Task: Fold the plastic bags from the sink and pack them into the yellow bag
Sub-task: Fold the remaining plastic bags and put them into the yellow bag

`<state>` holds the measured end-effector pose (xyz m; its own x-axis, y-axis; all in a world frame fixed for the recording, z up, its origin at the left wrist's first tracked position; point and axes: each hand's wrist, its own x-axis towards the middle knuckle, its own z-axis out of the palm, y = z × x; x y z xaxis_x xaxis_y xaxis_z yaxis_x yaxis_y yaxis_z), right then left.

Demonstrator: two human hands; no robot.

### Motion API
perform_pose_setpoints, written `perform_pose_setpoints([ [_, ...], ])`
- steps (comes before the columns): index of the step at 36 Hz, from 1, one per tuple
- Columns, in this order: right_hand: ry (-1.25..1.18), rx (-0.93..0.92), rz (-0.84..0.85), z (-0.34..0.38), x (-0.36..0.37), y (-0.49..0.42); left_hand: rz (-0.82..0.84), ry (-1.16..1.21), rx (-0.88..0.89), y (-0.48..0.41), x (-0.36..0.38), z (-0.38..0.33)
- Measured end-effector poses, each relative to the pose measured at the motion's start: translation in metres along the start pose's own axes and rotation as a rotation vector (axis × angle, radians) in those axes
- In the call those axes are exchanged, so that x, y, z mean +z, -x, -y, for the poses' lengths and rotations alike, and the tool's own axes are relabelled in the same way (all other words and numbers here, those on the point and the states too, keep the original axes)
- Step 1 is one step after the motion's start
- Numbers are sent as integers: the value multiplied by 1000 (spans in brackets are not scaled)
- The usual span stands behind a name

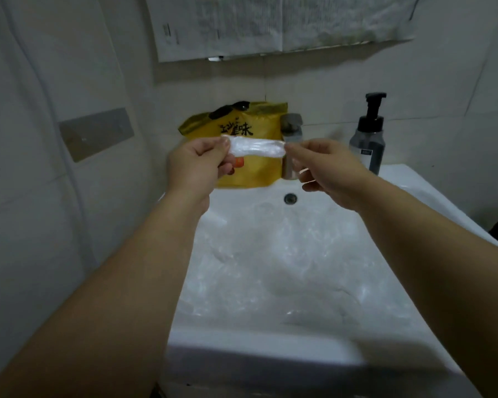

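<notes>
Risks, as I judge them: strip (255,147) is slick and springy. If either pinch slackens, it likely unrolls or drops into the sink (408,182) among the loose bags (285,259), where clear on clear would be hard to pick out. Yellow bag (256,172) stands on the sink's back ledge, its mouth looking nearly closed. Pushing the strip in one-handed could tip it toward the tap (292,130) or into the basin.

Hands: both are raised over the sink's back edge.
- Left hand (197,165): fingers curled, thumb and fingertips pinching the strip's left end.
- Right hand (325,170): thumb and forefinger pinching the right end, other fingers loosely curled.

Strip is held taut, level, in front of the yellow bag.
</notes>
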<state>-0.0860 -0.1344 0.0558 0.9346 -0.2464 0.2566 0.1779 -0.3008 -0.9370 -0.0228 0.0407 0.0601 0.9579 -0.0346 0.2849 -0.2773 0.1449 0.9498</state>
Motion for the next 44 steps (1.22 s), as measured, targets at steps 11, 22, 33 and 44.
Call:
perform_pose_setpoints([
  [11,64,-63,-114,30,6,-78,-172,-176,186,-84,-1,-35],
  [22,188,-155,-100,40,20,-153,-98,-436,214,-173,14,-32],
  [33,253,-157,-145,12,15,-185,238,-920,4,-209,40,-9],
  [44,233,-199,-208,22,25,-157,18,-567,309,-157,33,-15],
])
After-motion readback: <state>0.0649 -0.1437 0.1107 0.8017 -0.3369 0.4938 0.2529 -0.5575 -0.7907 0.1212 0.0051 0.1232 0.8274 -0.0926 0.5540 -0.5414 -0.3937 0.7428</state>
